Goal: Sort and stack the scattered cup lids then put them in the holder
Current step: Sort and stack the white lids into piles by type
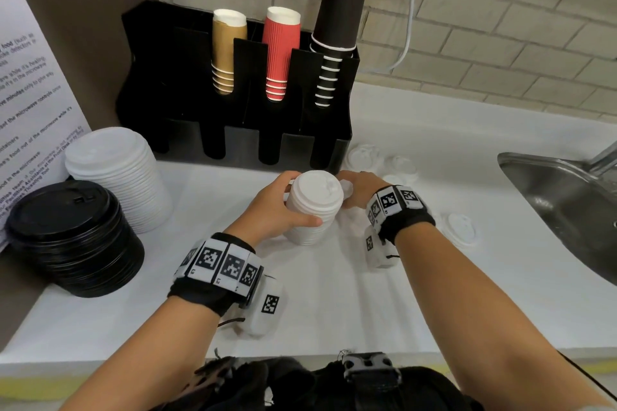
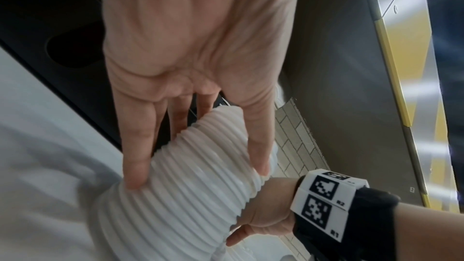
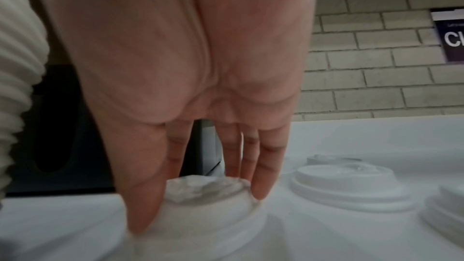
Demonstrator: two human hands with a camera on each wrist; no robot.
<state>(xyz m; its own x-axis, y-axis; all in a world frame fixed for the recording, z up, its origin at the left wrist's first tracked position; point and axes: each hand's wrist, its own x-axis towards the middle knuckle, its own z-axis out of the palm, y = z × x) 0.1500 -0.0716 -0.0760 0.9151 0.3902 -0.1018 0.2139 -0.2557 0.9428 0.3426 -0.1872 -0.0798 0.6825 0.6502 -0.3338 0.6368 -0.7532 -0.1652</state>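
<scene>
White lid stack [image 1: 312,210] gripped by left hand [image 1: 272,207]; right hand [image 1: 359,192] pinches another lid [image 3: 211,190] beside it; holder [image 1: 233,130] still lidless.

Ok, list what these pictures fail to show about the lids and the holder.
- Head view: the right hand hides the loose lid under it, so the grip is unclear.
- Right wrist view: that lid is blurred; whether it is lifted off the counter cannot be told.
- Head view: the holder shows dark front slots; their contents cannot be made out.
- Left wrist view: the left hand covers the top of the white stack.
</scene>
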